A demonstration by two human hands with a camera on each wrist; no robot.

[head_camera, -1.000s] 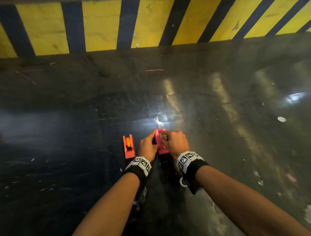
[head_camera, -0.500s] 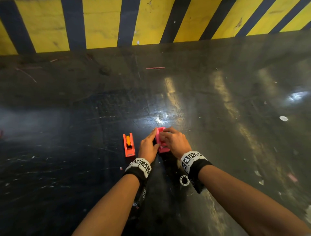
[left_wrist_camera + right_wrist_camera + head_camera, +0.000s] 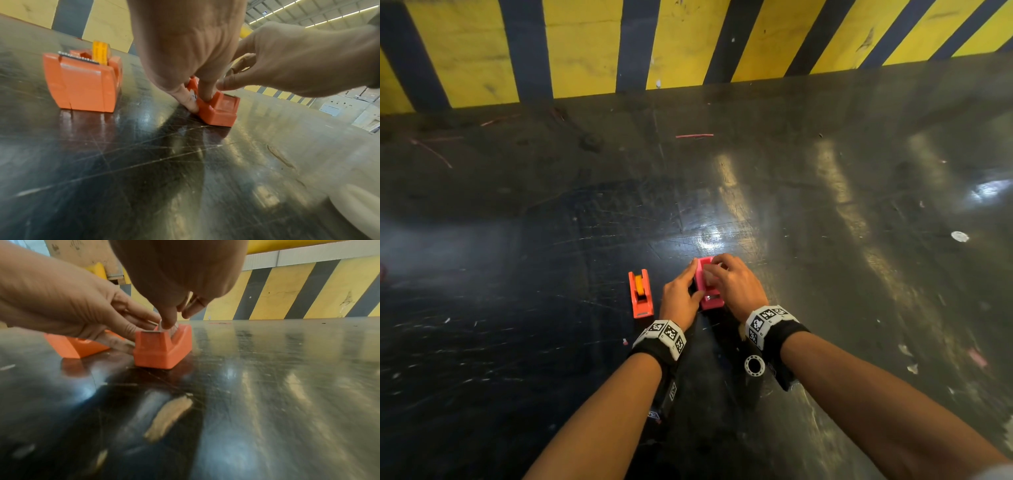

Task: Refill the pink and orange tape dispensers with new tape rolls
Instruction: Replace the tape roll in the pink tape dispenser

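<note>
Head view: orange dispenser (image 3: 641,294) holds yellow roll (image 3: 639,283); left hand (image 3: 679,298) steadies pink dispenser (image 3: 709,295), right hand (image 3: 734,286) pinches tape inside. White ring (image 3: 754,366) now uncovered vs 1 s ago.

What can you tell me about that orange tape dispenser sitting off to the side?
The orange tape dispenser is a small, glossy plastic wedge standing upright on the dark scratched floor, just left of the left hand. A yellow-orange roll sits in its cradle, and a toothed metal cutter strip crosses its near end. Nothing touches it; both hands work on the pink dispenser beside it.
</note>
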